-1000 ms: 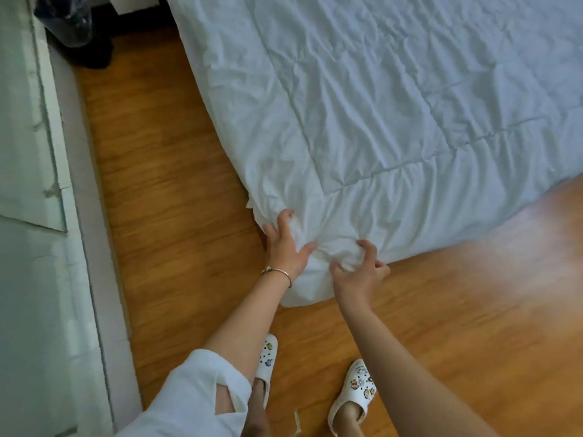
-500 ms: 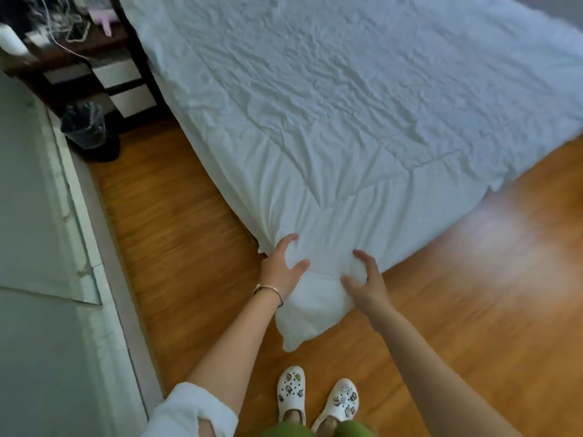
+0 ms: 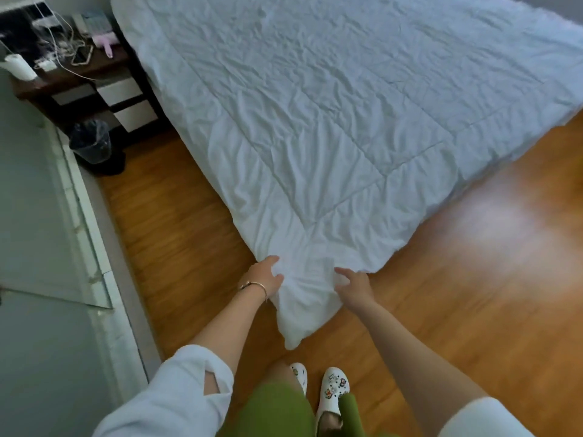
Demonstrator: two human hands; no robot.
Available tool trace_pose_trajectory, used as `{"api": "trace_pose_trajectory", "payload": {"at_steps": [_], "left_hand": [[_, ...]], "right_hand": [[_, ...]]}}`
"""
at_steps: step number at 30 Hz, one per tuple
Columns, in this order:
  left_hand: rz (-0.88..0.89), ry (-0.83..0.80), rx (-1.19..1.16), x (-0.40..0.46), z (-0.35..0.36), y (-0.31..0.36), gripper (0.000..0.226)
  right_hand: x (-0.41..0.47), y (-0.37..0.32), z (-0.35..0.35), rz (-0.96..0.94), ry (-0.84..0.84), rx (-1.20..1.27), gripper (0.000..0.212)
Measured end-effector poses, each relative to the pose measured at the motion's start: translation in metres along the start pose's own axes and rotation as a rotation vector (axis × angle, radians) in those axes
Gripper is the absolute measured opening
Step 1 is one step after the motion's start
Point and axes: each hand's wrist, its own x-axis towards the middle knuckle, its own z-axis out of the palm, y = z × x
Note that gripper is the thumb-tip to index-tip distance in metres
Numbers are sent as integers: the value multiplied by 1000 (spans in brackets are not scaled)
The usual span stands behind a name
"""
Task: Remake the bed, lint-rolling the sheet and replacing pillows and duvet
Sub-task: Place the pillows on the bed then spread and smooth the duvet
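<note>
From the head view, the white duvet (image 3: 315, 127) lies spread over the bed, its near corner hanging to the wooden floor (image 3: 473, 279), the left hand (image 3: 264, 276) gripping that corner, the right hand (image 3: 355, 283) loosely spread against it, so a one-sided tug might skew it.

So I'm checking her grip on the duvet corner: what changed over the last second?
The left hand went from resting fingers on the duvet corner to gripping a fold of it. The right hand eased from pinching to fingers loosely against the fabric. The view pulled back. The corner still hangs to the floor by her shoes.
</note>
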Motion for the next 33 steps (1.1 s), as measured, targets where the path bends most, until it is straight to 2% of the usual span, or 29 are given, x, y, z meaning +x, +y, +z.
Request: {"api": "trace_pose_trajectory", "payload": {"at_steps": [2, 5, 11, 18, 25, 27, 29, 33], "left_hand": [[-33, -33, 61, 4, -10, -4, 47], [-63, -43, 26, 21, -26, -11, 37], [115, -42, 18, 108, -95, -17, 22], [226, -95, 181, 221, -204, -40, 36], [492, -171, 611, 297, -275, -48, 58], [562, -161, 713, 319, -283, -47, 64], [596, -163, 755, 337, -289, -48, 69], [615, -202, 815, 363, -294, -51, 80]], "right_hand": [[2, -11, 4, 29, 28, -54, 43], [15, -36, 14, -2, 40, -16, 41], [71, -123, 58, -99, 72, 213, 59], [152, -219, 119, 53, 84, 147, 63], [197, -283, 167, -19, 58, -6, 61], [210, -292, 176, -80, 40, -67, 69], [222, -296, 184, -121, 15, -153, 87], [250, -302, 194, -56, -8, -393, 111]]}}
